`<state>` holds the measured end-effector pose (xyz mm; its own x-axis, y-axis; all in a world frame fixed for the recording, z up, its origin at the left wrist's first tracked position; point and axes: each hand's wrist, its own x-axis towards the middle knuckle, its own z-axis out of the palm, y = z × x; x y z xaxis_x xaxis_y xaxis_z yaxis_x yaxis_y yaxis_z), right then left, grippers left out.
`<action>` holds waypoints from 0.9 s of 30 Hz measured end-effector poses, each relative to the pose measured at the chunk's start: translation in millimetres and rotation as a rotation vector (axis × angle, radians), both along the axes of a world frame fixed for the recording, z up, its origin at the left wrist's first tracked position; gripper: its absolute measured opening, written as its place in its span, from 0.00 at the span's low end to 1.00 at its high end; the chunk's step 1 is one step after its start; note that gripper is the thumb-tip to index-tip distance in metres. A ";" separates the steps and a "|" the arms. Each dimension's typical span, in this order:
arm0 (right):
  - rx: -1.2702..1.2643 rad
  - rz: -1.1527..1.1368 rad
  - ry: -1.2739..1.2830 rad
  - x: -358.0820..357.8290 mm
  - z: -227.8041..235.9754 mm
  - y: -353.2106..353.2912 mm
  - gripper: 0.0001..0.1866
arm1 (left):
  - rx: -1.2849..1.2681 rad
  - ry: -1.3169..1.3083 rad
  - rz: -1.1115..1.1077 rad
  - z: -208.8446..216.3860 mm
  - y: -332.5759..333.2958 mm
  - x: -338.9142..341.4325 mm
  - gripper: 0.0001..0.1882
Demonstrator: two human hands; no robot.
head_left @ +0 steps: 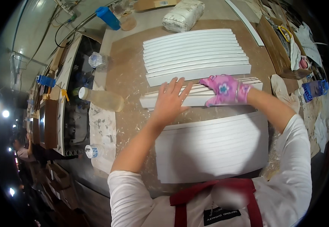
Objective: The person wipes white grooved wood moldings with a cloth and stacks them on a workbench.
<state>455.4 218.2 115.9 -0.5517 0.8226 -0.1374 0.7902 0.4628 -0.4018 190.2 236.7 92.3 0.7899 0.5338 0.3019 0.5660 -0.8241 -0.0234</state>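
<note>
A bundle of long white strips (198, 100) lies crosswise in front of me, its upper edges slightly fanned. My bare left hand (171, 99) spans the bundle near its left end, with fingers over the far edge and thumb at the near side. My right hand (226, 90), in a pink flowered glove, grips the same bundle right of the middle, fingers across the top and thumb on the front face. Just beyond is a row of similar white strips (196, 55) set side by side. Nearer my body, a flat block of white strips (213, 147) lies on the brown board.
The brown work board (128, 75) carries flecks of white. Along its left stand a bottle of yellowish liquid (102, 99) and a clear bottle (93, 151). A white-smeared wrapped block (183, 16) sits at the back. On the right is a cardboard box (276, 49) with yellow-handled scissors (285, 34).
</note>
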 end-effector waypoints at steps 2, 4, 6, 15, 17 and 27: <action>0.020 -0.016 -0.188 -13.9 -7.9 -6.5 0.44 | -0.026 0.028 -0.005 -20.4 6.2 -4.6 0.35; 0.245 -0.073 -0.097 -11.3 -29.4 -18.7 0.44 | -0.162 0.014 0.010 -28.7 6.2 -4.2 0.38; 0.315 -0.090 -0.070 0.6 -27.2 -30.2 0.41 | -0.185 0.025 0.015 -30.3 8.1 -3.2 0.37; 0.488 -0.246 -0.234 35.6 -41.2 -17.7 0.38 | -0.160 0.053 0.156 -36.1 40.8 7.2 0.38; 0.443 -0.283 -0.236 37.9 -45.8 -16.4 0.37 | -0.282 0.135 0.184 -33.5 50.2 10.3 0.39; 0.452 -0.494 0.045 99.9 -27.4 -74.4 0.35 | -0.375 -0.314 0.104 -8.7 -4.7 -0.9 0.41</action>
<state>555.4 143.8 88.5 -0.0924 0.9512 0.2944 0.9393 0.1815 -0.2913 189.3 232.1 83.6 0.6283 0.7223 0.2890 0.5776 -0.6819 0.4487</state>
